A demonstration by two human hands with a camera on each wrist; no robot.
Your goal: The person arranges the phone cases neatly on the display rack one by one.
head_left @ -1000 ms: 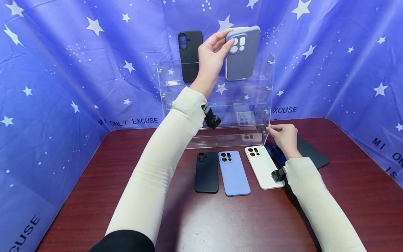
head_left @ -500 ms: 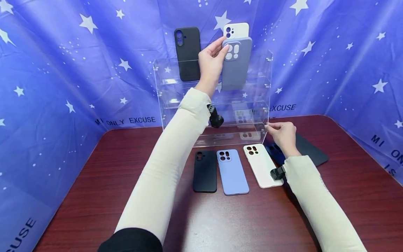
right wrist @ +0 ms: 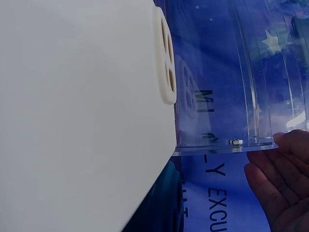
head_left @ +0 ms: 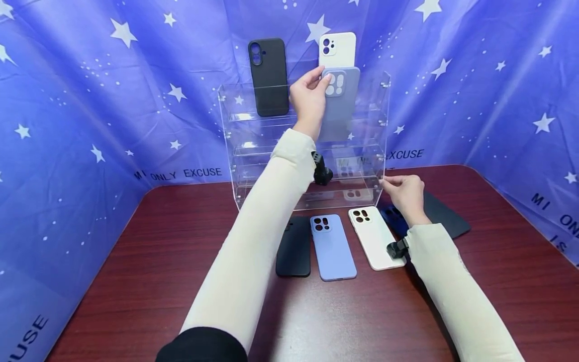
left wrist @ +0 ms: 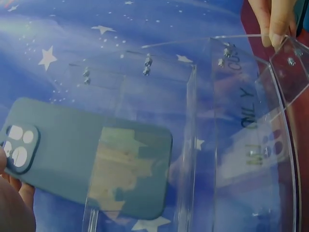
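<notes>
My left hand [head_left: 309, 98] pinches a blue-grey phone case [head_left: 339, 108] near its camera cutout, thumb in front and fingers behind. The case's lower part shows through the transparent acrylic display stand [head_left: 385, 120]; the left wrist view has its bottom end behind a stand panel [left wrist: 91, 193]. Behind it, a white phone case [head_left: 342, 50] stands higher on the top tier, partly hidden. To the left leans a black phone case [head_left: 270, 75]. Down at the stand's right side, my right hand [head_left: 408, 198] pinches the edge between thumb and fingers; the right wrist view shows this grip too.
On the dark red table [head_left: 181, 241] lie a black case [head_left: 294, 249], a light blue case [head_left: 335, 251] and a cream case [head_left: 375, 241]. Dark blue [head_left: 392, 218] and dark grey [head_left: 448, 216] cases lie partly behind the right hand. A starry blue curtain [head_left: 181, 45] surrounds the table.
My left hand has lowered the blue-grey case in front of the white one, uncovering the white case's top. The right hand keeps its grip on the stand's edge.
</notes>
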